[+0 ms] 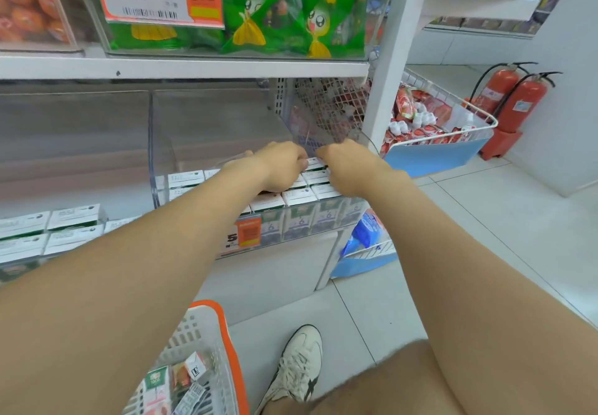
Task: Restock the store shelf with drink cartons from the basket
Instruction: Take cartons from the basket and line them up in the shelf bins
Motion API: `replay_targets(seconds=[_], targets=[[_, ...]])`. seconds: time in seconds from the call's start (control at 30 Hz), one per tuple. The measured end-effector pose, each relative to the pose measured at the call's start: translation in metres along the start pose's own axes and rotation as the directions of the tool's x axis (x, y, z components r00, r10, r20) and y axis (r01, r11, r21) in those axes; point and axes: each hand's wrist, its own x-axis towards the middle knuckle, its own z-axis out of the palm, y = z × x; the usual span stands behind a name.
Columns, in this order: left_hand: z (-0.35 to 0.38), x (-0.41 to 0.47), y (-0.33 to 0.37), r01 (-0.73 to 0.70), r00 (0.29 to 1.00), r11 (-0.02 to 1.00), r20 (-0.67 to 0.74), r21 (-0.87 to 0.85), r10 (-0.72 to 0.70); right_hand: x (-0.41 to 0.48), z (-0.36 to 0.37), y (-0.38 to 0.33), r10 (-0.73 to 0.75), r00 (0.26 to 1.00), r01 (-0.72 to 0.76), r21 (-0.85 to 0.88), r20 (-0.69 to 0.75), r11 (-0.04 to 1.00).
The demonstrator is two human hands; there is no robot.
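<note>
**Both hands deep in a nearly full bin of drink cartons**

A person reached into a clear bin [210, 130] on the lower level of a white store shelf [194, 67]. The left hand [281, 167] and right hand [351, 168] met just beside each other near the bin's back right corner, over the far row of drink cartons [299, 196]. The fingers of both hands bent downward, their tips hidden behind the knuckles. Whether either hand actually gripped a carton could not be told.

The white-topped cartons stood upright in tidy rows along the bin's front edge and right side. The back left part of the bin looked unfilled. A neighbouring bin to the left also held rows of cartons [64, 223].

The basket [226, 333], white with an orange rim, sat on the floor at the lower left, by the person's shoe [299, 363]. A few loose cartons [158, 382] lay in it at odd angles.

Restocking seemed well along, with the basket's last cartons and the bin's back space left to do.
</note>
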Motion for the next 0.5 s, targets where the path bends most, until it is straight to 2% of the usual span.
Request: replay_targets(seconds=[0.07, 0.13, 0.23, 0.3, 0.37, 0.43, 0.5], targets=[[0.000, -0.005, 0.001, -0.029, 0.999, 0.998, 0.026, 0.048, 0.028, 0.000, -0.002, -0.005, 0.032, 0.999, -0.034, 0.058, 0.040, 0.998], [0.000, -0.014, 0.002, -0.049, 0.998, 0.992, -0.038, 0.120, 0.054, -0.006, -0.004, -0.012, 0.056, 0.997, -0.061, 0.103, 0.047, 0.993], [-0.003, -0.038, 0.000, -0.055, 0.960, 0.984, -0.261, 0.169, 0.099, -0.020, -0.011, -0.030, 0.069, 0.987, -0.047, 0.152, -0.143, 0.987], [-0.005, -0.063, -0.005, -0.113, 0.894, 0.991, -0.429, 0.071, 0.132, -0.034, -0.023, -0.051, 0.078, 0.957, -0.020, 0.205, -0.281, 0.979], [-0.004, -0.095, -0.012, -0.211, 0.785, 0.977, -0.601, -0.028, 0.152, -0.054, -0.035, -0.081, 0.090, 0.931, 0.018, 0.292, -0.354, 0.956], [-0.003, -0.131, -0.019, -0.305, 0.683, 0.950, -0.710, -0.065, 0.171, -0.078, -0.044, -0.117, 0.053, 0.947, 0.060, 0.333, -0.318, 0.941], [0.001, -0.171, -0.030, -0.352, 0.659, 0.933, -0.727, -0.073, 0.192, -0.102, -0.047, -0.154, -0.077, 0.982, 0.137, 0.361, -0.174, 0.922]])
